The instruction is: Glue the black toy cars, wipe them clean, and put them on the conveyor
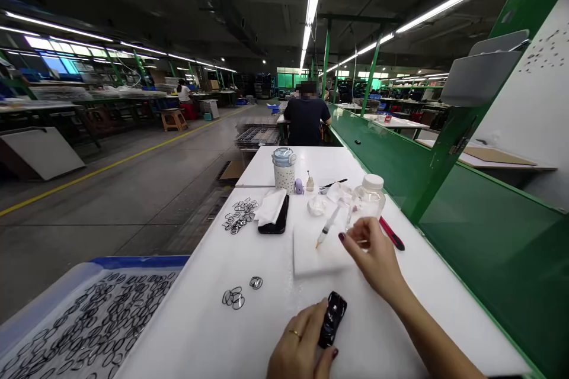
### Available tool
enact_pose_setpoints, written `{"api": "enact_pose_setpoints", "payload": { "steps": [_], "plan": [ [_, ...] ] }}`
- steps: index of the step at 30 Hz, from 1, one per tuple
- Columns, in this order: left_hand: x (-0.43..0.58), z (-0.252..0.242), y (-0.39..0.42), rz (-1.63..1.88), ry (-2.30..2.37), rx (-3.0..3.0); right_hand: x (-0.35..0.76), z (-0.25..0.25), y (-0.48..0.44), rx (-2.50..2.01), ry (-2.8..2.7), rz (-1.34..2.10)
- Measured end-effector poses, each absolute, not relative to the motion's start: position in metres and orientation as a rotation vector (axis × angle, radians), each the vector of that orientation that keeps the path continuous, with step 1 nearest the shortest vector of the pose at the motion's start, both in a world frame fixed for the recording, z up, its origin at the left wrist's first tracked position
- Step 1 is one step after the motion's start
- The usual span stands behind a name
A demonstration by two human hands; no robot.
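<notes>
My left hand [299, 346] rests at the near edge of the white table [213, 320], fingers wrapped round a glossy black oblong part [332, 318] that lies on the surface; there is a ring on one finger. Farther out, my right hand [373, 256] hovers over a white pad [311, 251], its fingers curled into a pinch with dark nails showing. What they pinch is too small to make out. A syringe [328, 226] lies tilted on the pad just left of those fingertips. A clear bottle with a white cap [370, 195] stands right behind the hand.
Loose metal rings [233, 298] and one emblem [256, 282] lie left of my hands, with a bigger pile [240, 214] farther back. Also here: a black phone under a white cloth [273, 213], a lidded cup [284, 169], a red-handled tool [392, 234], a blue-rimmed tray of rings [89, 320], a green partition [489, 249] and a seated person [306, 117].
</notes>
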State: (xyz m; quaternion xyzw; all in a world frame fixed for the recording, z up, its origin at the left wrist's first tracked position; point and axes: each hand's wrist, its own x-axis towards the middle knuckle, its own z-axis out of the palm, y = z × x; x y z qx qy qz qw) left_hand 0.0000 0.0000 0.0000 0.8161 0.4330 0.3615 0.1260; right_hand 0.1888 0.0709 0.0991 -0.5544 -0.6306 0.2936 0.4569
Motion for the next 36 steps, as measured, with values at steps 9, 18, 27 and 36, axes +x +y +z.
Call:
{"api": "enact_pose_setpoints", "payload": {
  "steps": [9,18,27,36],
  "plan": [
    [0.028,0.069,0.019,0.515,1.184,1.953,0.184,0.094,0.104,-1.121,-1.62,1.229],
    [0.041,0.076,0.021,0.686,1.296,1.766,0.186,0.108,0.02,-0.493,-0.962,1.414],
    [0.041,0.084,0.025,0.687,1.271,1.71,0.179,0.105,0.018,-0.378,-0.819,1.471],
    [0.041,0.087,0.023,0.681,1.271,1.708,0.177,0.106,0.019,-0.376,-0.84,1.487]
  ]
}}
